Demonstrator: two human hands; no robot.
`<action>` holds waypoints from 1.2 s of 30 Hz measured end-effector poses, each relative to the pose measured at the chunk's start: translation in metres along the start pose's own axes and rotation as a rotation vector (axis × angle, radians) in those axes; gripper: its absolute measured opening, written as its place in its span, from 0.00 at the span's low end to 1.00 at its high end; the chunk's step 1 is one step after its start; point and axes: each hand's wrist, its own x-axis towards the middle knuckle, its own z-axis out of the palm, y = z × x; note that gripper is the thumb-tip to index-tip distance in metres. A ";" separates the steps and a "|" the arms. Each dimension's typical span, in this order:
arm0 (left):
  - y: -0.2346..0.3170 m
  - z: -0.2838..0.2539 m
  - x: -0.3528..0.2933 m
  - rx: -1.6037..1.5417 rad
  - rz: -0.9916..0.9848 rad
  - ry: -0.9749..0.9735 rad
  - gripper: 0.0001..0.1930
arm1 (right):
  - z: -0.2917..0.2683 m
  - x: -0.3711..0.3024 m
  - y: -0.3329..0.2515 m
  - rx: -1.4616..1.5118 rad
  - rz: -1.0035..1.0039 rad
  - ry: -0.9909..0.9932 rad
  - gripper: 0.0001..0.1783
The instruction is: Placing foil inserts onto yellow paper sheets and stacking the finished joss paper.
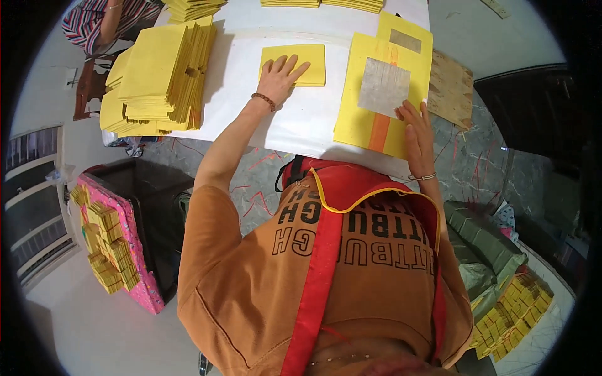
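My left hand (277, 80) lies flat with fingers spread on a folded yellow paper packet (315, 64) in the middle of the white table. At the right, large yellow paper sheets (350, 94) lie overlapping, each bearing a silver-grey square (384, 86); an orange stripe (379, 133) runs down the nearer one. My right hand (419, 138) rests at the right edge of these sheets, fingers stretched out and somewhat apart. Its fingertips touch the paper near the silver square. Neither hand is gripping anything.
Tall stacks of folded yellow paper (147, 75) stand on the table's left side. More yellow stacks (291, 2) line the far edge. Another person's arm (110, 24) shows at far left. Yellow bundles (113, 244) lie on a pink surface (145, 276); others (514, 307) sit lower right.
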 end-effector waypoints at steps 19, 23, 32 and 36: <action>0.001 -0.031 0.029 -0.424 -0.021 -0.064 0.27 | -0.011 0.002 0.005 0.003 -0.092 -0.040 0.11; 0.082 -0.108 0.034 -0.759 0.264 0.139 0.18 | -0.009 0.000 0.007 0.032 -0.077 -0.011 0.11; 0.120 -0.120 0.019 -0.714 0.518 -0.004 0.14 | -0.008 -0.002 0.015 0.206 -0.006 -0.050 0.14; 0.119 -0.118 0.025 -0.925 0.461 0.012 0.08 | -0.009 -0.002 0.017 0.325 -0.001 -0.039 0.20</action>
